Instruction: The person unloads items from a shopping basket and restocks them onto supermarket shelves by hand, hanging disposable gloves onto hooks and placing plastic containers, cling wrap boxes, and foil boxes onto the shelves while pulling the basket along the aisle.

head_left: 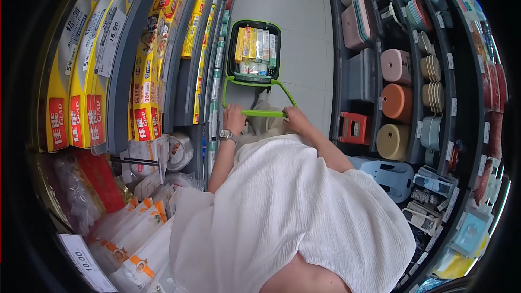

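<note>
Head camera: left hand and right hand clasp green handle, the basket bottom hidden.

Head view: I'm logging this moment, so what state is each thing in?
Basket, open-topped, loaded.
Handle, held toward the person.
Boxes, side by side in the basket.
Left hand, closed on the handle.
Right hand, closed on the handle.
Watch, worn on the left wrist.
</note>
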`<state>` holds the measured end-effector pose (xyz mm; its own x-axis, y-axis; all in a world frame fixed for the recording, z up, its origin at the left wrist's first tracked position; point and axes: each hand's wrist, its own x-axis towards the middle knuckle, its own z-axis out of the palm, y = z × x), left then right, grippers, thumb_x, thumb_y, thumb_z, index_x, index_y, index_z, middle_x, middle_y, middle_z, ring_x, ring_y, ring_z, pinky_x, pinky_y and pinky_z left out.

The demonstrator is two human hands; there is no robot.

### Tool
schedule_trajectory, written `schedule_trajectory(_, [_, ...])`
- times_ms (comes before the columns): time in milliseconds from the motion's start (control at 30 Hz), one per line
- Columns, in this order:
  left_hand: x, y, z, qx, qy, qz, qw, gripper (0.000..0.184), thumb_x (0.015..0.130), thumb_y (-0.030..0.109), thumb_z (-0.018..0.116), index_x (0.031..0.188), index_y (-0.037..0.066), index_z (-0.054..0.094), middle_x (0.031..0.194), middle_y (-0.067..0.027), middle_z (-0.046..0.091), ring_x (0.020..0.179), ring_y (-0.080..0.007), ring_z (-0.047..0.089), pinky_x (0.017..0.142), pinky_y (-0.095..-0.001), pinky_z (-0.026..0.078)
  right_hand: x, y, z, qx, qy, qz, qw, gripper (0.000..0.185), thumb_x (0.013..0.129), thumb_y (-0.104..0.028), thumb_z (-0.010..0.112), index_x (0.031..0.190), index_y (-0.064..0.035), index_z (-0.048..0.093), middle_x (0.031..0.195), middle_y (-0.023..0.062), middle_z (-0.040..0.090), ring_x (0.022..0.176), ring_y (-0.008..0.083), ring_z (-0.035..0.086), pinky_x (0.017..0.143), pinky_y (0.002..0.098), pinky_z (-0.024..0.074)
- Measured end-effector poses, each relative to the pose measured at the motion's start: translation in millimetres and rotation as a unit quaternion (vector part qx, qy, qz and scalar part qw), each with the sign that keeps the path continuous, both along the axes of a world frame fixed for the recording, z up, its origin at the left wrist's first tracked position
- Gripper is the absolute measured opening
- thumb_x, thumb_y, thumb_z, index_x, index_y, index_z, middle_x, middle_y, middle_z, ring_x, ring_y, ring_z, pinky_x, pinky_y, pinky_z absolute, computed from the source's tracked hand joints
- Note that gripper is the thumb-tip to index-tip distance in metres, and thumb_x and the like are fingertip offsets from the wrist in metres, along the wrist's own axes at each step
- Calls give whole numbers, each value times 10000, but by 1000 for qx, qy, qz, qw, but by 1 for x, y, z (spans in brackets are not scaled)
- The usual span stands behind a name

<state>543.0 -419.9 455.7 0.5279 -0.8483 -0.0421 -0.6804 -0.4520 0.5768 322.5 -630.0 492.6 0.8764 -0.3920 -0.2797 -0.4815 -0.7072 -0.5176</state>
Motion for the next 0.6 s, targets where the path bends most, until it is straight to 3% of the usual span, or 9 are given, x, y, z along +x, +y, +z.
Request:
schedule_trajectory(100, [32, -7, 14, -32, -53, 69, 996, 172, 807, 104, 721, 936, 42, 627, 970, -142, 637, 1009, -356, 592, 904, -489, 471, 31, 4, 0, -31, -28, 50, 998, 304, 769, -120, 727, 1047, -35, 641, 961, 189, 659, 967, 390, 621, 867, 471, 513])
schedule_trajectory(267, [31, 0, 34, -51, 6, 45, 998, 192, 795, 93, 747, 924, 41, 615, 966, -141, 633, 1006, -357, 592, 879, -467, 487, 30, -12, -22, 12, 1, 28, 1000, 234, 767, -166, 718, 940, -22, 652, 850, 193, 667, 874, 407, 636, 807, 500, 520])
schedule_trajectory(367, [14, 2, 14, -32, 6, 22, 999, 224, 786, 117, 768, 933, 43, 616, 962, -144, 631, 1009, -359, 589, 875, -467, 489, 20, -18, -35, 7, 62, 78, 995, 219, 741, -189, 728, 872, -22, 677, 856, 203, 678, 870, 403, 650, 796, 496, 536])
schedule_trajectory(600, [-29, -16, 10, 14, 16, 9, 1000, 224, 812, 166, 746, 967, 55, 628, 982, -145, 624, 1012, -352, 587, 867, -477, 464, -14, -47, -36, 17, 34, 13, 999, 211, 728, -193, 732, 853, -28, 689, 851, 201, 685, 861, 396, 659, 797, 480, 543])
